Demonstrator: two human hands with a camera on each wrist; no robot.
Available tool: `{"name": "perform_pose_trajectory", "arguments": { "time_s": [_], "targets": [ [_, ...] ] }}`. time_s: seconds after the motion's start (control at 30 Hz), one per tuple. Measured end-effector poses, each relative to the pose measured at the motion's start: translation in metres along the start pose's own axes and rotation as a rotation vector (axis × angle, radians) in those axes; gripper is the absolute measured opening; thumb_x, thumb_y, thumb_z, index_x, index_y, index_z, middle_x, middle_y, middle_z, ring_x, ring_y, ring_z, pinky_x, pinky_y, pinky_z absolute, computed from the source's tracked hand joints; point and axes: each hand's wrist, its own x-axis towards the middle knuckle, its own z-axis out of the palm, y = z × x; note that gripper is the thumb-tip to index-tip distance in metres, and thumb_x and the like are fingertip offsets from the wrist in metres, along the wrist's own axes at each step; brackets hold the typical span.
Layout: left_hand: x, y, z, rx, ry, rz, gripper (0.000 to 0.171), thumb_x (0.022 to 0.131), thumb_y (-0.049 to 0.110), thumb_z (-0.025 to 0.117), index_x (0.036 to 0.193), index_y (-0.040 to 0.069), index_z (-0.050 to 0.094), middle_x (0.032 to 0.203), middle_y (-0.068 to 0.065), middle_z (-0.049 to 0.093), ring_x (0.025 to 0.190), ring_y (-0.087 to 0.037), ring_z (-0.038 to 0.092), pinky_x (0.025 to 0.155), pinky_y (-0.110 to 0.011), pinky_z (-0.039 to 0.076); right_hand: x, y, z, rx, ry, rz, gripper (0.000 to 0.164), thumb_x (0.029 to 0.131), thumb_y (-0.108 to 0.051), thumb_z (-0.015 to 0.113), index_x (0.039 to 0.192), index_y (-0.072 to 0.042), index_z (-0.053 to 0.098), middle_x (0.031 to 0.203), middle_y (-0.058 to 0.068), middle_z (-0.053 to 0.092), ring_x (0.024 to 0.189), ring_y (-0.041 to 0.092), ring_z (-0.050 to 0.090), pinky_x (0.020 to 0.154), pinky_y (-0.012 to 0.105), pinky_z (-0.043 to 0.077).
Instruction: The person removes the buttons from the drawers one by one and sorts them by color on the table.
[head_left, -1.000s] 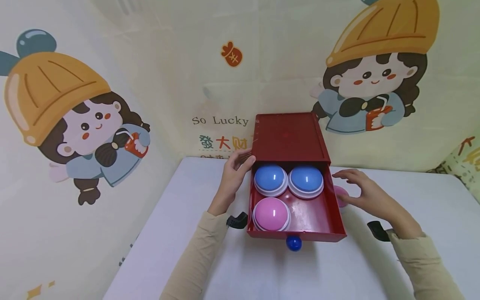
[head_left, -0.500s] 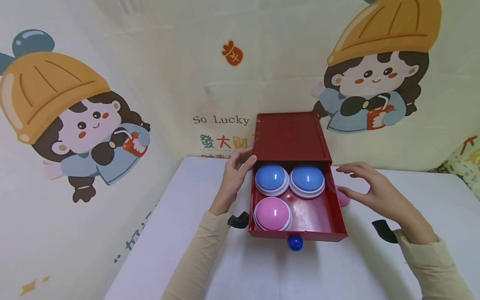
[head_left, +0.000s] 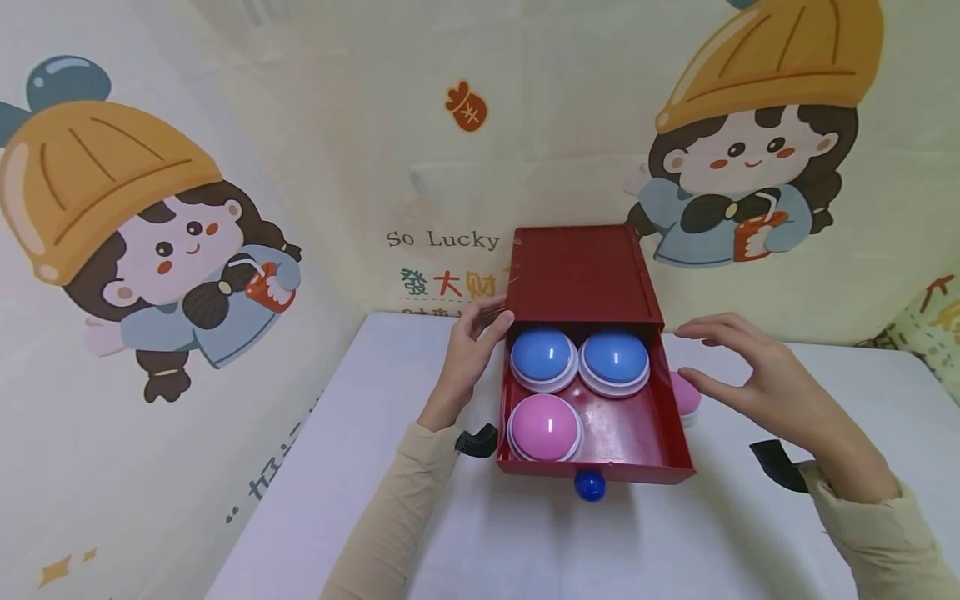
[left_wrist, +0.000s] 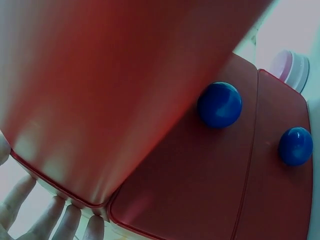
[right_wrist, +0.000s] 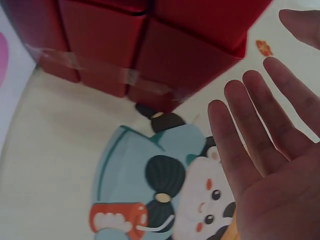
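Two blue buttons [head_left: 540,355] are sitting at eleven and one o'clock inside the pulled-out red drawer [head_left: 626,433], with a pink button [head_left: 545,427] lying at eight; all are facing dome-up, probably because their broad white bases are keeping them steady. The left hand [head_left: 465,354] is resting at ten o'clock, its extended fingers touching the red cabinet [head_left: 585,275], apparently bracing it while the drawer is jutting toward six o'clock, blue knob [head_left: 590,486] foremost. At three o'clock the right hand [head_left: 772,383] is hovering loosely, gripping nothing, its thumb standing away from its fingers.

Beside the drawer, also at three o'clock, an outer pink button [head_left: 684,398] is resting on the white table [head_left: 337,458], the drawer wall and the right thumb partly covering it. The cabinet's mouth is concealing the drawer's back end. In the left wrist view, a blurred red panel, perhaps the drawer's side, is masking part of the middle drawer [left_wrist: 185,190]. How hard the left fingers are pressing, I'm not able to tell.
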Motion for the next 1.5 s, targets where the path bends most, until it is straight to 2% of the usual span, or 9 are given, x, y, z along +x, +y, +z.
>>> {"name": "perform_pose_trajectory", "arguments": {
  "time_s": [0.1,0.23,0.43,0.67,0.9,1.1,1.5],
  "targets": [
    [-0.001,0.0,0.0,0.0,0.0,0.0,0.037,0.091,0.023,0.059,0.124,0.009,0.052,0.122,-0.004,0.054,0.115,-0.019,0.05,0.09,-0.034,0.048,0.002,-0.006,-0.003,-0.006,-0.003,-0.025,0.059,0.067,-0.009,0.082,0.119,-0.02,0.058,0.119,-0.007,0.052,0.105,-0.001,0.045,0.08,0.002,0.037],
    [-0.004,0.012,0.001,0.008,-0.007,0.0,0.037,0.092,0.017,0.057,0.125,0.003,0.05,0.123,-0.01,0.053,0.116,-0.024,0.049,0.09,-0.035,0.047,0.007,-0.017,-0.008,0.003,-0.024,-0.046,0.059,0.066,-0.007,0.082,0.119,-0.018,0.059,0.121,-0.006,0.051,0.106,0.005,0.046,0.08,0.002,0.037],
    [-0.003,0.015,0.001,0.007,-0.008,-0.005,0.037,0.092,0.016,0.056,0.125,0.002,0.05,0.124,-0.01,0.053,0.117,-0.024,0.049,0.09,-0.035,0.047,0.014,-0.033,-0.013,0.002,-0.068,-0.041,0.058,0.068,-0.01,0.082,0.12,-0.019,0.059,0.123,-0.006,0.049,0.107,0.009,0.046,0.077,0.003,0.04],
    [-0.004,0.016,0.001,0.003,-0.008,-0.007,0.037,0.092,0.016,0.056,0.125,0.002,0.05,0.124,-0.01,0.053,0.117,-0.024,0.049,0.09,-0.035,0.047,0.021,-0.047,-0.015,0.025,-0.112,-0.025,0.059,0.069,-0.013,0.081,0.121,-0.025,0.057,0.123,-0.005,0.05,0.108,0.014,0.048,0.069,0.017,0.051],
    [-0.004,0.016,0.001,0.017,-0.006,-0.012,0.037,0.092,0.017,0.057,0.125,0.003,0.05,0.123,-0.009,0.053,0.116,-0.022,0.049,0.09,-0.035,0.047,0.028,-0.058,-0.014,0.039,-0.153,-0.05,0.059,0.068,-0.012,0.082,0.121,-0.022,0.057,0.123,-0.007,0.049,0.111,0.013,0.047,0.068,0.022,0.053],
    [-0.005,0.018,0.001,0.01,0.0,-0.015,0.037,0.091,0.017,0.057,0.125,0.003,0.05,0.123,-0.01,0.053,0.116,-0.022,0.049,0.09,-0.034,0.047,0.033,-0.066,-0.014,0.087,-0.204,-0.037,0.06,0.069,-0.012,0.081,0.122,-0.025,0.055,0.123,-0.006,0.048,0.112,0.016,0.046,0.066,0.031,0.056],
    [-0.006,0.02,0.001,0.011,0.0,-0.029,0.038,0.091,0.018,0.057,0.126,0.004,0.05,0.123,-0.01,0.053,0.116,-0.023,0.049,0.091,-0.034,0.047,0.041,-0.075,-0.009,0.117,-0.278,-0.069,0.055,0.07,-0.022,0.08,0.119,-0.024,0.055,0.122,-0.006,0.048,0.112,0.017,0.046,0.067,0.033,0.056]
  ]
}}
